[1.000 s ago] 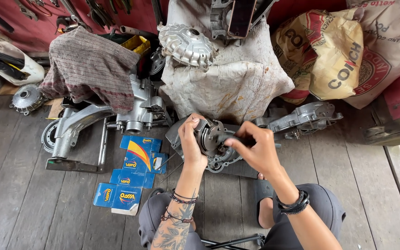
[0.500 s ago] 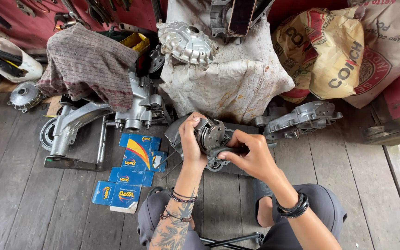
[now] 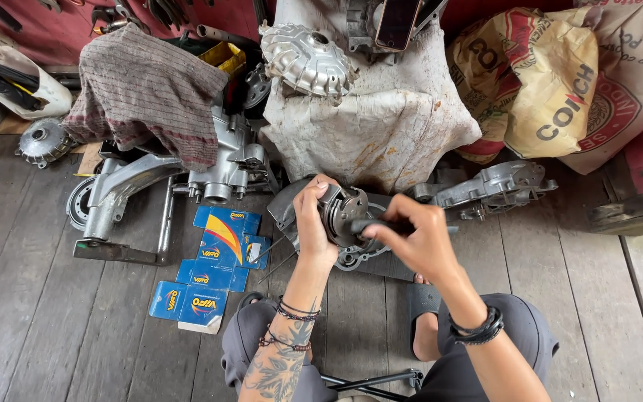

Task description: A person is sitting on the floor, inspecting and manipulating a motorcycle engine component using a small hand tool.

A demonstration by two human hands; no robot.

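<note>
My left hand [image 3: 312, 219] grips the left side of a round grey metal engine part [image 3: 342, 210], held above a flat metal cover [image 3: 355, 257] on the floor. My right hand [image 3: 414, 238] is closed around a dark tool handle [image 3: 370, 225] whose tip meets the front of that part. Both forearms reach up from my knees at the bottom of the head view. The tool's working end is hidden between my fingers and the part.
Blue and yellow cardboard boxes [image 3: 213, 268] lie left of my knees. A silver engine casing [image 3: 221, 175] under a striped cloth [image 3: 143, 93] sits at left. A finned metal cover [image 3: 306, 59] rests on a dirty white sack [image 3: 381, 126]. Printed sacks [image 3: 560, 82] and another casing [image 3: 496, 186] lie right.
My right hand has shifted slightly rightward and lower along the tool handle. The left hand keeps its hold on the round part, which has barely moved.
</note>
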